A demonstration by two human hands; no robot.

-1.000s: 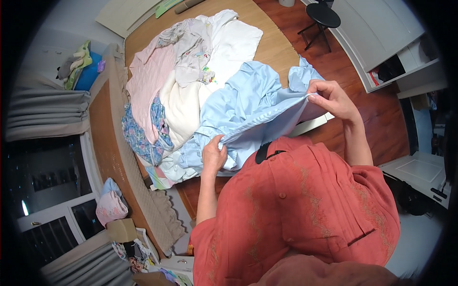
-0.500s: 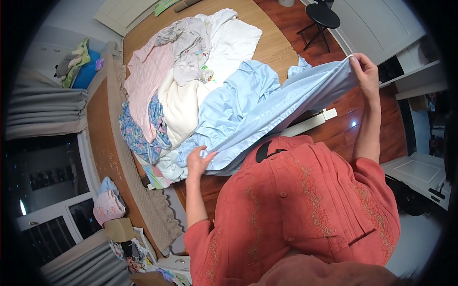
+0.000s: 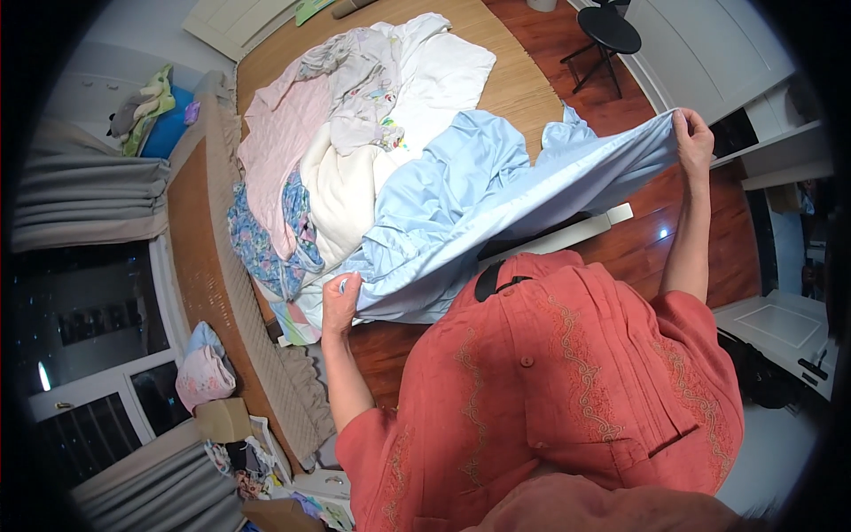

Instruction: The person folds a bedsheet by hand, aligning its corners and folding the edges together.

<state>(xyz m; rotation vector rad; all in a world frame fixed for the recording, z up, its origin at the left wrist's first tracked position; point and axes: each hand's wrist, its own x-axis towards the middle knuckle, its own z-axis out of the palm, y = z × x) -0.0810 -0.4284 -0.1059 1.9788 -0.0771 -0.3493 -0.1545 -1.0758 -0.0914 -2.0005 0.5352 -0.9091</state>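
A light blue sheet point(image 3: 479, 160) stretches between my hands across the near side of the bed. At the right, raised over the floor, my right hand point(image 3: 694, 139) pinches one corner of it. My left hand point(image 3: 339, 304) is closed on its edge at the left, low over the bed's near edge. Between them the front edge is pulled nearly straight and its cloth hangs down in front. Farther back the sheet lies crumpled, touching a cream-white quilt point(image 3: 337, 191).
On the wooden bed surface point(image 3: 523, 58) lie a pink cloth point(image 3: 279, 124), a grey printed cloth point(image 3: 359, 97), a white cloth point(image 3: 452, 66) and a blue floral cloth point(image 3: 257, 235). A black stool point(image 3: 609, 31) stands far right. A padded cover point(image 3: 239, 239) edges the left ledge.
My left hand has moved left and its fingers have closed on the sheet's edge. My right hand has shifted slightly right and down, and the front edge looks tauter.
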